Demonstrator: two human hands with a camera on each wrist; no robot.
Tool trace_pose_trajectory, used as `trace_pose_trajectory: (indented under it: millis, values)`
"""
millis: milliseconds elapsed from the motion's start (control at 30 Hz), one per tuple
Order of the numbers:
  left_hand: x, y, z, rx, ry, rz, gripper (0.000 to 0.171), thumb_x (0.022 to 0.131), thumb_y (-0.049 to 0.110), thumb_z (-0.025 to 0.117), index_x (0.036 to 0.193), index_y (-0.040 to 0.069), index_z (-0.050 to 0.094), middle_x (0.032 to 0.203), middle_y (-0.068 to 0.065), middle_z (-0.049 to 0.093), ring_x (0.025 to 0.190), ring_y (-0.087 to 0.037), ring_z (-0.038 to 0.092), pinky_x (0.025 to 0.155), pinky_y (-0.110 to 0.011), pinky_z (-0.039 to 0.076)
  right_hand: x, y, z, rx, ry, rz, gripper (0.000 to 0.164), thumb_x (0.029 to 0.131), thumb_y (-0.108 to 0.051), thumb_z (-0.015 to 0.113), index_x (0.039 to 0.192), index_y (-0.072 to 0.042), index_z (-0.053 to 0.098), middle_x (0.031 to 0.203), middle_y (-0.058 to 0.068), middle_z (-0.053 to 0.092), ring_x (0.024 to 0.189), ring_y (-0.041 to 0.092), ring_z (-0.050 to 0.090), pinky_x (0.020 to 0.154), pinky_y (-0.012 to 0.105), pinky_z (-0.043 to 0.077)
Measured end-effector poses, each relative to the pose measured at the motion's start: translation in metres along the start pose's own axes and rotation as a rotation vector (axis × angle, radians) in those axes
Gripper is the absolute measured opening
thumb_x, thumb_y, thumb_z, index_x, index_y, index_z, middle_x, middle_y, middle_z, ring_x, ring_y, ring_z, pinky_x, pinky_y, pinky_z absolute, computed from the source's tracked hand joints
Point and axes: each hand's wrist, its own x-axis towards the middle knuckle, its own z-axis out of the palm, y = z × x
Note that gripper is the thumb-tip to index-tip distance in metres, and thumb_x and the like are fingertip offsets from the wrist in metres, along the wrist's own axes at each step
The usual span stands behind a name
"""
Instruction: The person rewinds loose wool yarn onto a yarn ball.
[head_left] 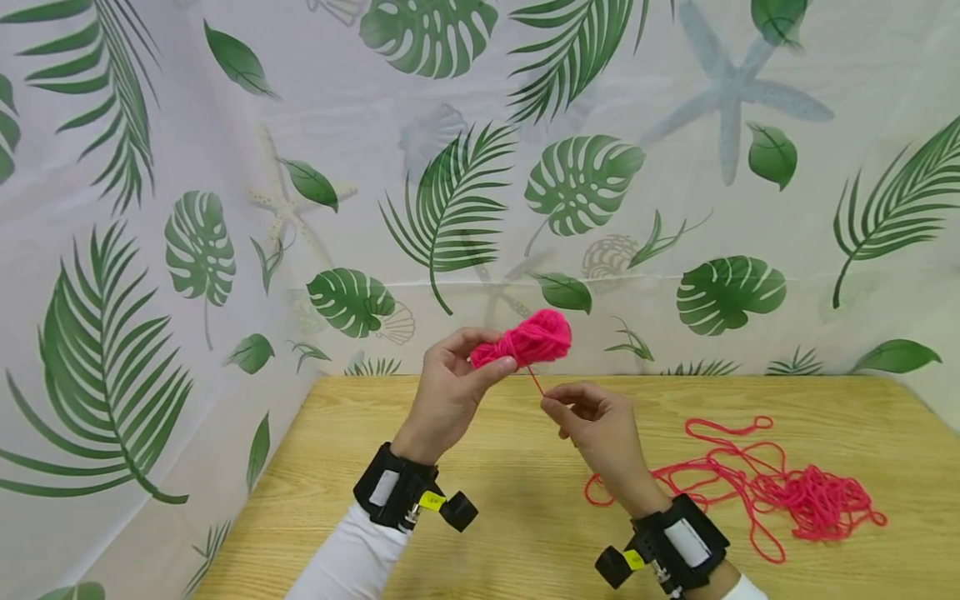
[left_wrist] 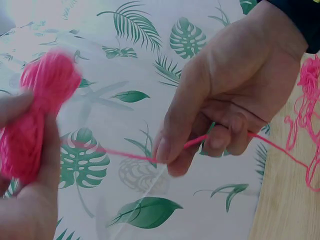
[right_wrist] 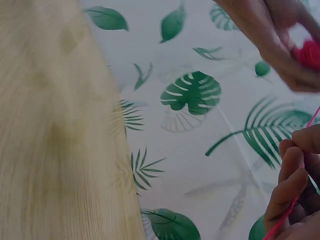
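Observation:
A bright pink skein of yarn (head_left: pixel 536 336), narrowed at its middle, is held up above the far part of the table by my left hand (head_left: pixel 444 398), its thumb and fingers around the lower end. My right hand (head_left: pixel 600 429), lower and to the right, pinches the yarn strand (left_wrist: pixel 125 154) between thumb and index finger. In the left wrist view that strand runs from the skein to the fingertips, then through the curled fingers of the right hand (left_wrist: pixel 220 90) and down toward the table. The right wrist view catches both hands only at its right side.
A loose tangle of pink yarn (head_left: pixel 817 500) lies on the right of the wooden table (head_left: pixel 510 517), its loops spreading toward my right wrist. Behind the table hangs a white sheet (head_left: pixel 480 108) printed with green leaves. Each wrist wears a black strap with a small camera (head_left: pixel 457 511).

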Motion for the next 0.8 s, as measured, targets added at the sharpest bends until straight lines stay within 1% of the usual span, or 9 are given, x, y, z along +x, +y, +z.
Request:
trace_pose_trajectory:
  millis: [133,200,300,400,467,533,667,733,800]
  values:
    - [0.004,-0.003,0.002,-0.055,0.283,0.061,0.022,0.093,-0.011,0.063,0.107,0.005,0.065,0.113,-0.010,0.060,0.106,-0.020,0.064,0.091,-0.027,0.055,-0.010,-0.007,0.009,-0.156,-0.098,-0.176,0.006,0.091,-0.007,0.076,0.096,-0.004,0.076,0.087,0.004,0.071,0.060,0.015,0.058,0.053,0.025,0.048]
    - [0.006,-0.004,0.003,-0.042,0.402,0.098,0.020,0.092,-0.011,0.065,0.106,0.003,0.064,0.113,-0.011,0.060,0.107,-0.021,0.065,0.091,-0.028,0.055,-0.014,-0.013,0.011,-0.232,-0.146,-0.213,0.005,0.090,-0.006,0.077,0.094,-0.008,0.076,0.084,-0.001,0.071,0.060,0.013,0.057,0.054,0.026,0.049]
    - [0.007,-0.007,0.002,0.041,0.532,0.159,0.020,0.090,-0.009,0.069,0.107,-0.001,0.064,0.110,-0.012,0.063,0.104,-0.020,0.065,0.088,-0.027,0.056,-0.017,-0.021,0.011,-0.334,-0.224,-0.201,0.007,0.089,-0.007,0.078,0.091,-0.013,0.075,0.082,-0.007,0.070,0.064,0.009,0.057,0.057,0.026,0.050]
    - [0.005,-0.013,-0.003,0.244,0.586,0.201,0.023,0.088,-0.006,0.074,0.109,-0.004,0.065,0.106,-0.013,0.066,0.095,-0.018,0.065,0.078,-0.022,0.056,-0.017,-0.030,0.006,-0.380,-0.314,-0.156,0.006,0.089,-0.009,0.078,0.091,-0.013,0.074,0.084,-0.008,0.069,0.068,0.008,0.059,0.059,0.027,0.051]
    - [0.003,-0.017,-0.007,0.405,0.556,0.205,0.025,0.088,-0.005,0.074,0.111,-0.005,0.065,0.105,-0.015,0.067,0.091,-0.017,0.064,0.074,-0.021,0.054,-0.017,-0.036,0.001,-0.379,-0.367,-0.124,0.004,0.090,-0.012,0.077,0.092,-0.013,0.074,0.086,-0.007,0.069,0.071,0.009,0.060,0.059,0.027,0.051]
    - [0.000,-0.019,-0.010,0.567,0.481,0.182,0.026,0.087,-0.005,0.075,0.112,-0.004,0.066,0.104,-0.016,0.067,0.087,-0.016,0.062,0.069,-0.020,0.052,-0.016,-0.042,-0.006,-0.354,-0.409,-0.097,0.003,0.091,-0.013,0.076,0.094,-0.012,0.074,0.088,-0.004,0.069,0.073,0.011,0.061,0.060,0.027,0.051]
    - [-0.006,-0.021,-0.015,0.813,0.211,0.065,0.024,0.086,-0.007,0.073,0.109,-0.001,0.069,0.103,-0.015,0.067,0.082,-0.017,0.061,0.067,-0.022,0.052,-0.009,-0.054,-0.023,-0.267,-0.411,-0.028,0.006,0.094,-0.016,0.074,0.097,-0.011,0.074,0.089,0.002,0.069,0.076,0.017,0.063,0.062,0.028,0.052]
    - [-0.009,-0.020,-0.016,0.898,0.060,-0.008,0.022,0.086,-0.007,0.072,0.108,0.000,0.069,0.103,-0.013,0.067,0.080,-0.015,0.062,0.067,-0.023,0.053,-0.004,-0.059,-0.034,-0.199,-0.370,-0.015,0.008,0.094,-0.014,0.074,0.099,-0.008,0.073,0.089,0.003,0.069,0.075,0.018,0.062,0.061,0.028,0.052]
    - [-0.011,-0.020,-0.017,0.938,-0.082,-0.073,0.021,0.087,-0.006,0.072,0.106,0.001,0.069,0.104,-0.011,0.066,0.080,-0.014,0.061,0.067,-0.023,0.054,0.002,-0.061,-0.044,-0.096,-0.316,-0.015,0.010,0.095,-0.010,0.072,0.102,-0.002,0.071,0.088,0.004,0.067,0.072,0.018,0.059,0.059,0.028,0.049]
